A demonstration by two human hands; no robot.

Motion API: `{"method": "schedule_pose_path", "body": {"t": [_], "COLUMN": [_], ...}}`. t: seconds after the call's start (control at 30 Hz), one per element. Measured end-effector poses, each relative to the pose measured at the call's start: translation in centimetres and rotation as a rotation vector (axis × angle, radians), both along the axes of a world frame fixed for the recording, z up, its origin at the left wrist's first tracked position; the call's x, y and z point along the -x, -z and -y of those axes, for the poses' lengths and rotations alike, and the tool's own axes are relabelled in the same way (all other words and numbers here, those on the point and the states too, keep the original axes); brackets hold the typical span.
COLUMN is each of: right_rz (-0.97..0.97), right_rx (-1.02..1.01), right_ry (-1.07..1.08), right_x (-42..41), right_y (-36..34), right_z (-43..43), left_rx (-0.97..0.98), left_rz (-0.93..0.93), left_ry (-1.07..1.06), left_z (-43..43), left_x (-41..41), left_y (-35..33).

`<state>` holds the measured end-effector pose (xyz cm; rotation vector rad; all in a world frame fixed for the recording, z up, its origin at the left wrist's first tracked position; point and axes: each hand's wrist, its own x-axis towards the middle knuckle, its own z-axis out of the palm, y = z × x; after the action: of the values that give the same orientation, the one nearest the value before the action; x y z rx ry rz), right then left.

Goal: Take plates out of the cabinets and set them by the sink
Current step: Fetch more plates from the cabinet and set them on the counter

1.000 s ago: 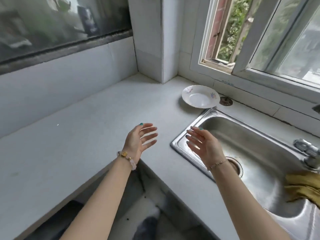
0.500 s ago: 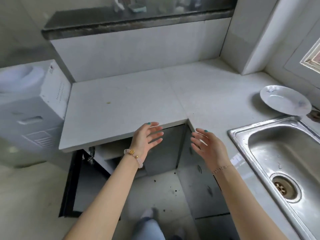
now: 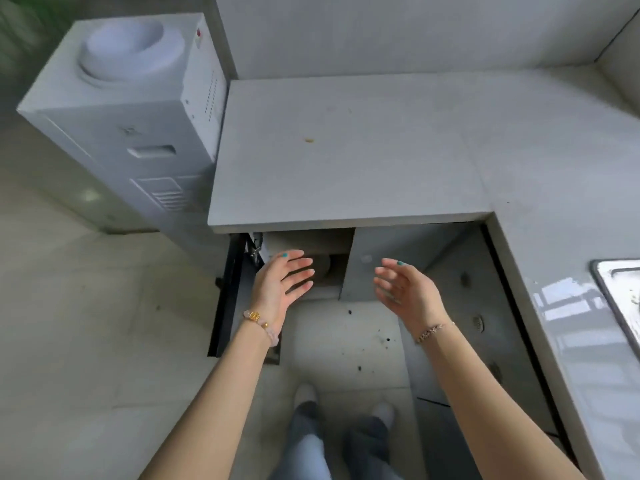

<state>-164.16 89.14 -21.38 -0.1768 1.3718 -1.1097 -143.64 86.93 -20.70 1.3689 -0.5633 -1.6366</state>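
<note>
The white plate beside the steel sink (image 3: 620, 285) had left the view as the gaze dropped to the open dark cabinet (image 3: 311, 241) under the pale grey tabletop (image 3: 346, 161), where the left hand (image 3: 281, 285) and right hand (image 3: 405, 289) hovered spread and empty, while any plates inside, unseen, would likely be stiff, slick and breakable, best gripped at opposite rims.

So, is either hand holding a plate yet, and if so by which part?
No, nothing is held. The left hand and right hand are both empty, fingers spread, in front of the open cabinet under the counter.
</note>
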Motion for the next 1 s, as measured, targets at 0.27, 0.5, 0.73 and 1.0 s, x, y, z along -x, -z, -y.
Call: {"method": "schedule_pose_path", "body": {"t": [0.27,0.5,0.73,1.0], "right_rz": [0.053,0.058,0.089,0.081], "right_rx": [-0.061,-0.112,-0.187,-0.233], "right_ry": [-0.016,-0.05,-0.127,-0.171], "right_x": [-4.8,-5.4,-3.9,-3.4], "right_y": [5.4,10.3,18.1,30.4], "right_z": [1.8,3.5,5.8,8.2], "left_rx": [-0.1,-0.237,-0.316,-0.327], "left_rz": [-0.015,-0.003,-0.041,-0.027], "left_ry": [-0.015,-0.063,-0.206,-0.257], "left_z": [0.4,-0.2,2.0,3.0], "left_x": [-2.1,-0.5,0.7,1.5], "left_y": [4.3,8.7,14.9,26.2]}}
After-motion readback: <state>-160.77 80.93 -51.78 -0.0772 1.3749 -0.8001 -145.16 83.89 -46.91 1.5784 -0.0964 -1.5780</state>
